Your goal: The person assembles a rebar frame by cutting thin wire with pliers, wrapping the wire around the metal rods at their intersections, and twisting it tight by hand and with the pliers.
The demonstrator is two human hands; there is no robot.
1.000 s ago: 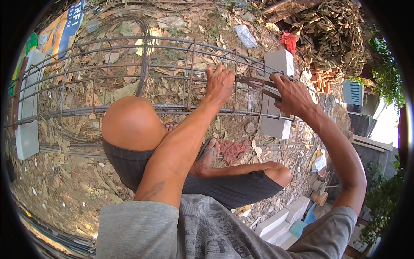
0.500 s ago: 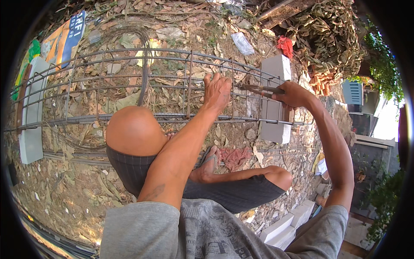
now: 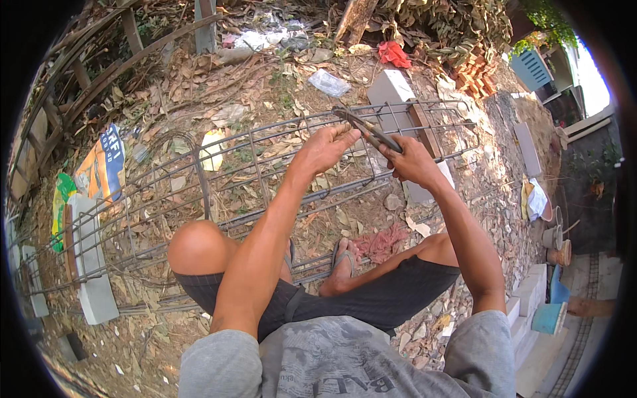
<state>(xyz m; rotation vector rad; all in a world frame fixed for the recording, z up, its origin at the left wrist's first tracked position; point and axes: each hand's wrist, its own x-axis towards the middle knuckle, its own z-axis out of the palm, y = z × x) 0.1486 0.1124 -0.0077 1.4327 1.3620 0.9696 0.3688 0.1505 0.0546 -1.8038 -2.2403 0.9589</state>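
My right hand (image 3: 413,161) is wrapped around the handles of long-handled pincers (image 3: 371,131), whose jaws point up and left at the far top bar of a rebar cage (image 3: 345,189). Close beside those jaws, my left hand (image 3: 324,150) has its fingers closed at the same bar. Whatever the left fingers pinch is too small to make out. Long bars and square stirrups form the cage, which lies across in front of my knees. A bundle of thin wire (image 3: 201,176) is looped over its left half.
Pale blocks support the cage at the left (image 3: 96,292) and right (image 3: 391,89), with wooden strips on them. Dry leaves cover the ground. A red cloth (image 3: 379,243) lies by my right foot. Bricks (image 3: 474,76) are piled at the far right; buckets (image 3: 549,318) stand lower right.
My view has turned and the cage now slants up to the right. The left hand has closed in on the pincers, and both hands now meet at the far bar.
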